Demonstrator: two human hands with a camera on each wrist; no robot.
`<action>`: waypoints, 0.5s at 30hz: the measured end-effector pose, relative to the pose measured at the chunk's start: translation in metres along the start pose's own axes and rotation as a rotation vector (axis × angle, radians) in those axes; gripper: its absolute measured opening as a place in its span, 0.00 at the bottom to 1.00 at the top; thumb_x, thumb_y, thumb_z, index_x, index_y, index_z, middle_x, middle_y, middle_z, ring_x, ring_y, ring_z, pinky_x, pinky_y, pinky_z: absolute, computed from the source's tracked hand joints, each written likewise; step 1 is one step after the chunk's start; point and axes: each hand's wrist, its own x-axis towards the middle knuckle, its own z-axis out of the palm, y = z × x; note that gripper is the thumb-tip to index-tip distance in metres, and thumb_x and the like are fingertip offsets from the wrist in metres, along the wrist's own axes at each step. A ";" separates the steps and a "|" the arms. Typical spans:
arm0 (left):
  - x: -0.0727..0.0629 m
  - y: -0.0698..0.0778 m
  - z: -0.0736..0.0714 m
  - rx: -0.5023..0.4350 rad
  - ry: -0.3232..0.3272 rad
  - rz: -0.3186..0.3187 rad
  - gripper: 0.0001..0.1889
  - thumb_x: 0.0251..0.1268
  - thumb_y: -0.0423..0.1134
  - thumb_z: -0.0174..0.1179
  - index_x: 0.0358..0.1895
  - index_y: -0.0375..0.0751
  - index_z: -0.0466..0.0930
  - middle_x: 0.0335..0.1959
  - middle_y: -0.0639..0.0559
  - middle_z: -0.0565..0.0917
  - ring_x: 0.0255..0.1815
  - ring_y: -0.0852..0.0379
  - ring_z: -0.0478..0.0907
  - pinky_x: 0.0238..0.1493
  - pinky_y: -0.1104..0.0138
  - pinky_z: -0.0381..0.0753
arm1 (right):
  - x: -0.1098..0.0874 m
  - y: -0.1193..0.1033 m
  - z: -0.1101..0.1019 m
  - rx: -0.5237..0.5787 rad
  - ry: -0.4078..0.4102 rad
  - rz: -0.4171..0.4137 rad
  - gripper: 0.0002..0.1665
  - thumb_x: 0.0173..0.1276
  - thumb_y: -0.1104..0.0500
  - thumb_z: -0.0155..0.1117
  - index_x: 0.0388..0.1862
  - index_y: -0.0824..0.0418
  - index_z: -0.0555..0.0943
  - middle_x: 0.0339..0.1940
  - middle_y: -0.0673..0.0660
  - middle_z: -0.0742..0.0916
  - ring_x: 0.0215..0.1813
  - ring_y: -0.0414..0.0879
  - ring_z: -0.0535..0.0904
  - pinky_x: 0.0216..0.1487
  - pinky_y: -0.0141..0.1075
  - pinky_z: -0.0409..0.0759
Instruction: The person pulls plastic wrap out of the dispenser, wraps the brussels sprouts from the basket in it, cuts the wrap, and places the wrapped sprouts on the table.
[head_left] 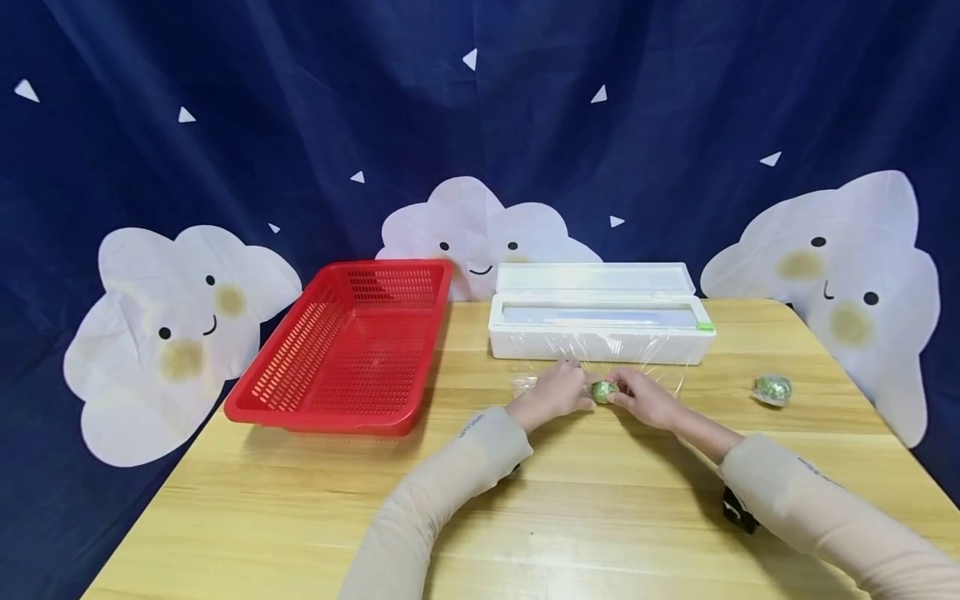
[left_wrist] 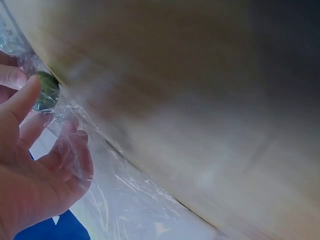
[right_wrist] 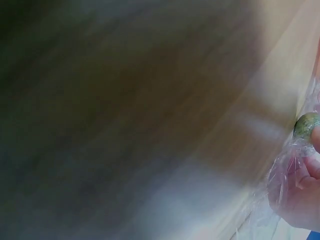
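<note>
A small, round, mottled green thing (head_left: 603, 392) sits on the table between my two hands, with clear cling film (left_wrist: 75, 112) gathered around it. From its left side my left hand (head_left: 557, 392) holds the film; in the left wrist view the thumb reaches to the green thing and the curled fingers show through the plastic. On the other side my right hand (head_left: 645, 398) pinches film against it, the thumb (right_wrist: 316, 137) overlapping its surface. The film runs back to a white dispenser box (head_left: 600, 344), whose lid (head_left: 592, 278) stands raised.
Toward the right lies another green thing (head_left: 772, 389) wrapped in film. A large red perforated basket (head_left: 330, 417) stands to the left of the box. Behind the wooden table (head_left: 570, 533) hangs a dark blue curtain (head_left: 525, 125) with cloud pictures. A green slider (head_left: 705, 327) sits on the box's right end.
</note>
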 end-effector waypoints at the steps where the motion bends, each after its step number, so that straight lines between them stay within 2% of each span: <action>1: 0.000 0.000 0.000 0.003 0.001 -0.002 0.24 0.51 0.54 0.63 0.54 0.54 0.78 0.43 0.52 0.78 0.43 0.57 0.72 0.34 0.69 0.76 | 0.000 0.000 0.000 0.004 0.000 0.006 0.04 0.60 0.69 0.57 0.35 0.69 0.73 0.25 0.54 0.75 0.28 0.42 0.67 0.29 0.32 0.67; 5: 0.002 0.002 -0.003 0.000 -0.015 -0.010 0.23 0.51 0.54 0.63 0.52 0.52 0.79 0.39 0.52 0.79 0.42 0.57 0.72 0.32 0.70 0.75 | 0.002 0.001 -0.002 0.035 -0.010 0.027 0.04 0.62 0.69 0.56 0.35 0.69 0.74 0.24 0.54 0.76 0.27 0.42 0.66 0.28 0.32 0.66; 8: 0.003 0.002 -0.004 -0.011 -0.039 -0.009 0.26 0.52 0.53 0.63 0.57 0.55 0.75 0.41 0.52 0.80 0.43 0.55 0.73 0.34 0.68 0.76 | 0.003 0.002 -0.003 0.078 -0.032 0.050 0.03 0.63 0.68 0.55 0.35 0.69 0.74 0.24 0.53 0.75 0.26 0.41 0.66 0.27 0.32 0.65; 11: 0.004 0.002 -0.004 -0.009 -0.052 0.004 0.26 0.53 0.53 0.63 0.58 0.56 0.74 0.43 0.53 0.81 0.46 0.54 0.73 0.37 0.66 0.76 | 0.003 0.004 -0.005 0.148 -0.067 0.099 0.05 0.65 0.67 0.53 0.37 0.70 0.73 0.24 0.53 0.74 0.26 0.41 0.66 0.26 0.30 0.65; 15: 0.006 0.000 -0.002 -0.010 -0.057 0.023 0.24 0.53 0.53 0.63 0.56 0.57 0.76 0.37 0.56 0.82 0.42 0.56 0.74 0.33 0.69 0.75 | 0.004 0.005 -0.007 0.229 -0.110 0.155 0.09 0.67 0.65 0.51 0.41 0.72 0.73 0.26 0.53 0.74 0.27 0.42 0.66 0.26 0.30 0.66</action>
